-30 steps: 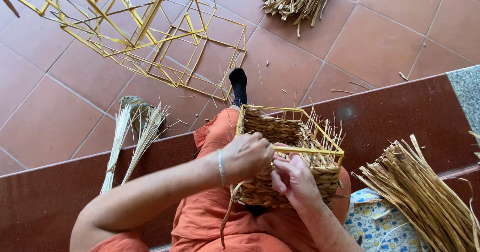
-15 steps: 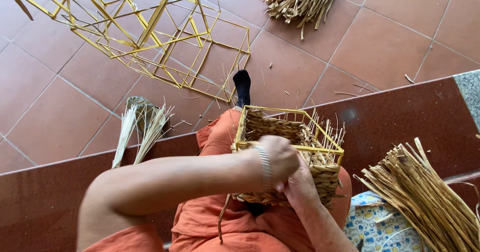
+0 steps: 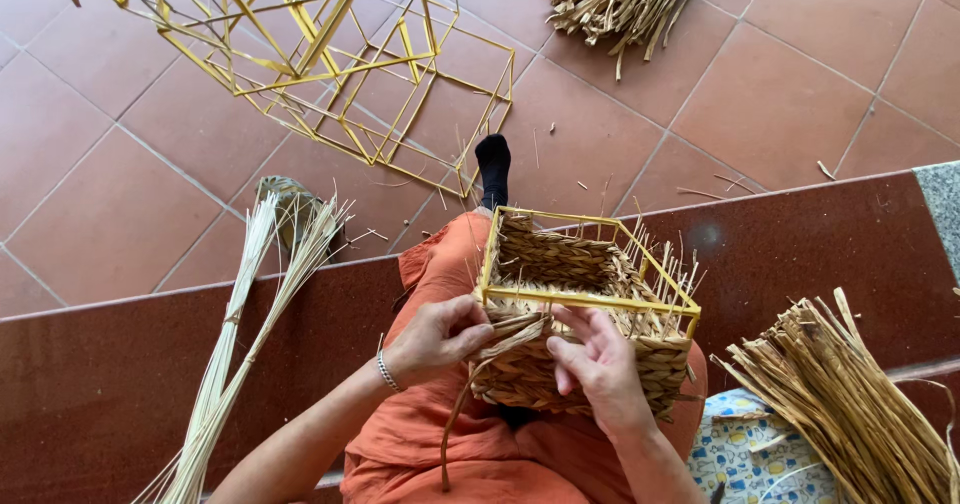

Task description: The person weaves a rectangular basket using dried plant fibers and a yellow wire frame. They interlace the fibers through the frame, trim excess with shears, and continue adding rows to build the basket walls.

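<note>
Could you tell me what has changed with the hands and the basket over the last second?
The left hand drew back left off the basket rim, its fingers now pinching a woven strand. The right hand stays on the near wall. The basket remains on the lap.

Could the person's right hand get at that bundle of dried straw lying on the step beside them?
Probably yes. The bundle of dried straw lies on the same side as the right hand with nothing between them, though that hand would first have to let go of the woven basket.
</note>
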The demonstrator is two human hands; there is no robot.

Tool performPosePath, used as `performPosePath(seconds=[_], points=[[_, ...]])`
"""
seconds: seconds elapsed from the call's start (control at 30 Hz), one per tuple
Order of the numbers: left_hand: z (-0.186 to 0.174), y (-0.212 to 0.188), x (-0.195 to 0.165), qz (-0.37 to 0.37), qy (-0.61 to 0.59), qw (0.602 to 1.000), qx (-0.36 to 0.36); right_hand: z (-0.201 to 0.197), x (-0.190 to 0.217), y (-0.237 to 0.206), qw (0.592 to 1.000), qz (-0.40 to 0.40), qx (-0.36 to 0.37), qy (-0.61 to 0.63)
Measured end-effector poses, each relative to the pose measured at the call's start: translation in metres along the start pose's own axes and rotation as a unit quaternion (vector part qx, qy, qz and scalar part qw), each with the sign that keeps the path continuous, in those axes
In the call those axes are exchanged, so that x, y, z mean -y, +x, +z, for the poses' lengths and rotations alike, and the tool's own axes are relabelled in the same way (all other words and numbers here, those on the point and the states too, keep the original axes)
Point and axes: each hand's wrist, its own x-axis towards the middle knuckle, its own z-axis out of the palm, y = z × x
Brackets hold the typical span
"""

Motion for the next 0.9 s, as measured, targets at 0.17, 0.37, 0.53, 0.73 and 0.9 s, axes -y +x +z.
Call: performPosePath(seconds=[0.17,0.37,0.53,0.73,0.9], points=[[-0.007,0.014,0.023,-0.010,-0.126,0.991,0.050,0.024,0.013,-0.017,0.796,-0.375,-0.104,-0.464],[-0.023,0.031,0.017,-0.072,-0.139,0.982,0.101,0.035,0.028,0.010,0.702,-0.475,-0.028,-0.530],[-0.016,0.013,-0.020,0.194,0.297,0.933,-0.060,0.038,0.034,0.023,0.864,-0.332,-0.069,-0.372],[-0.005,0.013,-0.062,0.262,0.211,0.933,-0.128,0.026,0.045,0.016,0.893,-0.260,0.031,-0.367],[0.016,0.028,-0.056,0.308,0.249,0.906,-0.148,0.022,0.040,0.022,0.874,-0.338,0.026,-0.348]])
